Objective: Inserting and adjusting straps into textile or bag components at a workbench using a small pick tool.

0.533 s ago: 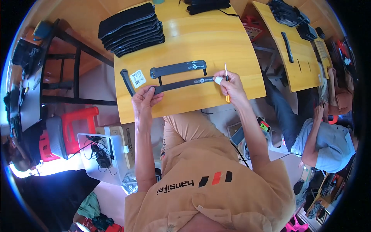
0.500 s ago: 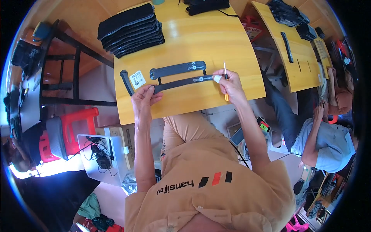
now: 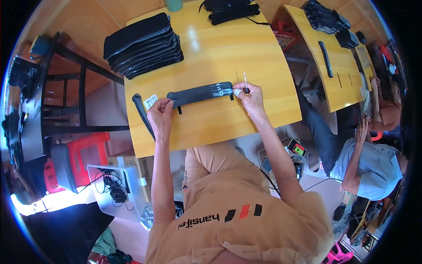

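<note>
Two black straps with white print lie one over the other on the yellow table; the upper black strap (image 3: pixel 198 98) is stretched between my hands. My left hand (image 3: pixel 160 113) pinches its left end. My right hand (image 3: pixel 252 102), a white wrap on one finger, pinches the right end. It also holds a slim pointed tool (image 3: pixel 245 79), its metal shaft sticking up past the fingers. Short black tabs (image 3: pixel 180 111) show below the straps near both ends. A white label (image 3: pixel 150 101) and another narrow black strap (image 3: pixel 143 115) lie by my left hand.
A tall stack of folded black pieces (image 3: pixel 143 46) stands at the table's back left. More black pieces (image 3: pixel 233 12) and a green cup (image 3: pixel 174 5) are at the back. A second table (image 3: pixel 334 90) stands to the right, with a person in grey (image 3: pixel 371 167) beside it.
Both hands have moved the held strap up against the other printed strap, so the gap between them has closed. My view has shifted slightly.
</note>
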A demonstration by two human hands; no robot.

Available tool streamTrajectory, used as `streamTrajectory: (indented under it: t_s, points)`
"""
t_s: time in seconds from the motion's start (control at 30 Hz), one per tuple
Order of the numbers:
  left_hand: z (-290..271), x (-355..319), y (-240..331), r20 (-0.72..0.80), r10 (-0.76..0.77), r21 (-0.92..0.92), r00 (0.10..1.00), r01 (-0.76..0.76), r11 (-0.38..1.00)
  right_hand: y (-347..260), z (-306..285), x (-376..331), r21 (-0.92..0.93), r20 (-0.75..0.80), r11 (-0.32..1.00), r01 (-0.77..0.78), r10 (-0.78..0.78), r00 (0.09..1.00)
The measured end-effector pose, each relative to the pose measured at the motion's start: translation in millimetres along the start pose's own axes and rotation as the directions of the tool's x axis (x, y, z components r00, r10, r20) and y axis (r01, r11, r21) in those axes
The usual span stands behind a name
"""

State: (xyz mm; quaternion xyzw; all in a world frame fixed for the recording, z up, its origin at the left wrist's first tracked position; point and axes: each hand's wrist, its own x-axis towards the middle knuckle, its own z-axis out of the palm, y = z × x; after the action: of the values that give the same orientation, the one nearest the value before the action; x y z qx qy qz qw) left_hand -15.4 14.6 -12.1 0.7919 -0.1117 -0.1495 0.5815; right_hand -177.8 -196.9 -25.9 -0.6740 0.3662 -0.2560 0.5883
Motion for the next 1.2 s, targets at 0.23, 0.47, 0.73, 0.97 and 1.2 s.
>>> streamTrajectory:
  t_s: [0.23, 0.47, 0.73, 0.97, 1.2]
  points:
    - [0, 6, -10, 0.019, -0.01, 0.055, 1.0, 0.009, 0.998, -2, 2, -2, -0.054, -0.027, 0.998, 0.009, -0.01, 1.0]
    - [5, 4, 3, 0.02, -0.011, 0.077, 1.0, 0.01, 0.997, -2, 0, 1, -0.075, -0.052, 0.997, 0.034, -0.038, 0.998]
    - [5, 5, 1, 0.002, -0.003, 0.1, 1.0, 0.003, 0.995, -7, 3, 0, -0.079, -0.044, 0.997, -0.007, 0.004, 0.999]
    - [5, 2, 3, 0.008, -0.021, 0.101, 1.0, 0.02, 0.995, 0, 4, 1, -0.087, -0.055, 0.995, 0.038, -0.043, 0.998]
    - [6, 3, 0, 0.005, -0.027, 0.078, 1.0, 0.026, 0.997, -2, 4, 1, -0.125, -0.059, 0.991, 0.043, -0.05, 0.997]
